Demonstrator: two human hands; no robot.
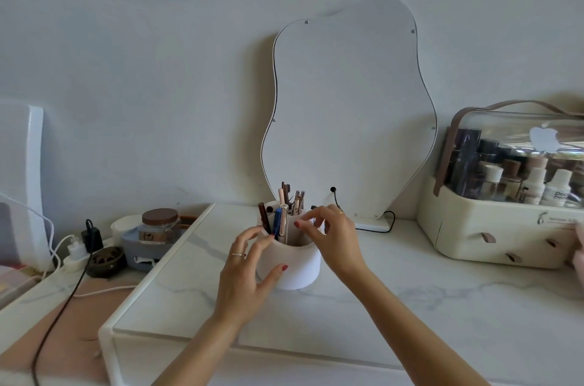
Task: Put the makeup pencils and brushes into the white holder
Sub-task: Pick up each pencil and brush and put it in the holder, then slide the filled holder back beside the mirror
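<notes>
The white holder (300, 265) stands on the marble tabletop in the middle of the head view. Several makeup pencils and brushes (279, 221) stand upright in it, some in the front compartment and some at the back (295, 200). My left hand (249, 271) wraps the holder's left side, thumb on the front wall and fingers at the rim. My right hand (331, 233) hovers over the holder's right rim with its fingers spread and curled, and nothing visible is held in it.
A wavy mirror (347, 107) leans on the wall behind the holder. A cosmetics case (493, 227) with bottles sits at the right. At the left are a jar (159, 226), a charger and cables (85, 246). The marble tabletop (410, 306) ends at a raised white edge on the left.
</notes>
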